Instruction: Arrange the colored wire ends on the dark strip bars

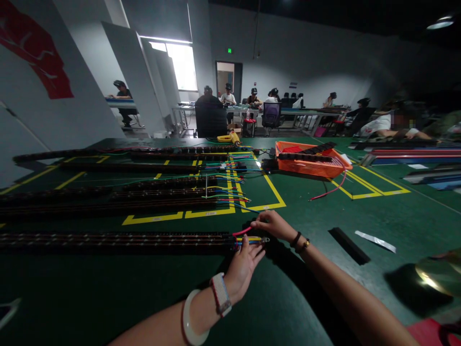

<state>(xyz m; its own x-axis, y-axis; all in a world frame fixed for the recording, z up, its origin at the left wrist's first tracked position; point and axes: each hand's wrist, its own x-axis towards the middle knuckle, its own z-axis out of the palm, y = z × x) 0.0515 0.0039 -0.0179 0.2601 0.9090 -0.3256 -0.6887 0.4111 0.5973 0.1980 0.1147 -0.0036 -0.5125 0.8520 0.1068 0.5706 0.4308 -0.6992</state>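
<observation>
We record the person's left hand [245, 268], wearing a white bangle and a fabric-strapped watch, lying low over the dark green tabletop [295, 307] at the right end of a long black strip of small dark components [118, 240]. Its grip is open: the fingers are stretched forward and the fingertips rest on the thin yellow and blue wires [254, 240] that leave the strip's end.

The right hand [272, 225], with dark bands at the wrist, reaches in from the right, just beyond the left one. Its grip is closed, thumb and fingertips pinched on the thin red wire [242, 232], which curves up from the same strip end. The two hands are near each other but not touching.

Further strips of the same kind lie in rows across yellow tape markings [216, 212] beyond the hands, with coloured wires at their right ends. An orange plastic mesh basket [310, 167] holding black strips stands well apart, further back on the right. A short flat black bar [348, 245] and a white paper strip [375, 241] lie right of the right forearm. Other people sit at tables across the room
</observation>
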